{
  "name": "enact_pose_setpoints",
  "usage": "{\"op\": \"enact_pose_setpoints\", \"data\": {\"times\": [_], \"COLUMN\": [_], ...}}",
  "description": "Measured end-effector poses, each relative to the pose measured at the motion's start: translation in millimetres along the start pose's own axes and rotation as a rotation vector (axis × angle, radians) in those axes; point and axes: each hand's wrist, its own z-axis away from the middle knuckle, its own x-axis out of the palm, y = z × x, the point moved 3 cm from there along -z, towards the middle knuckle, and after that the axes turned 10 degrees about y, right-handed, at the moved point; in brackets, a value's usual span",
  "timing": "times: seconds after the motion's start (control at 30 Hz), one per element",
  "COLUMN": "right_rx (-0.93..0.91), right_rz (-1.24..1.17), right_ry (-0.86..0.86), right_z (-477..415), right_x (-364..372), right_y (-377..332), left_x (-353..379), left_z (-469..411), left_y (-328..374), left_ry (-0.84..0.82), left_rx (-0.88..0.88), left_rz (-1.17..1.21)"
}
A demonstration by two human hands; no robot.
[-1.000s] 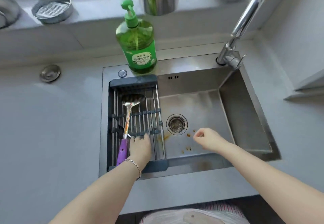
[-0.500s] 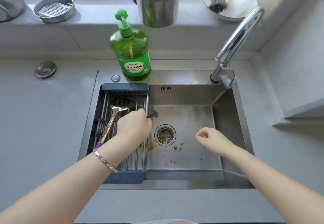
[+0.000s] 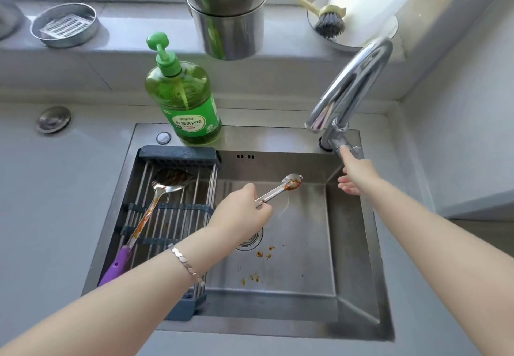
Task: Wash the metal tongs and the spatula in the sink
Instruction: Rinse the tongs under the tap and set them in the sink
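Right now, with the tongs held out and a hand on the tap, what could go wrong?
1. The tongs tips carry brown sauce and sit off to the side of the faucet spout; water may miss them and splash off the bare sink wall.
2. The left hand pinches only the handle end, so a strong jet could twist the tongs loose.
3. The right hand is on the lever; opening it fast could spray the counter.
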Motion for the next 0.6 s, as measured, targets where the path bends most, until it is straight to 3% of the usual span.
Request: {"op": "enact_pose_setpoints", "data": {"times": [0.33,0.6], "right_rx": [-0.011,0.04], "right_rz": [0.019,-0.106], "right_ry": [0.159,0.162], "right_z": [-4.3,-8.8], "right_x": [12.7,14.7], "right_y": [-15.0,-7.8], "left_x": [5.9,-1.1], "left_z": [-12.1,-7.0], "left_y": [-1.9,-5.1], "left_ry": [0.004,0.012], "left_rx": [0.06,0.013], "left_rz": [-0.142,-0.053]}}
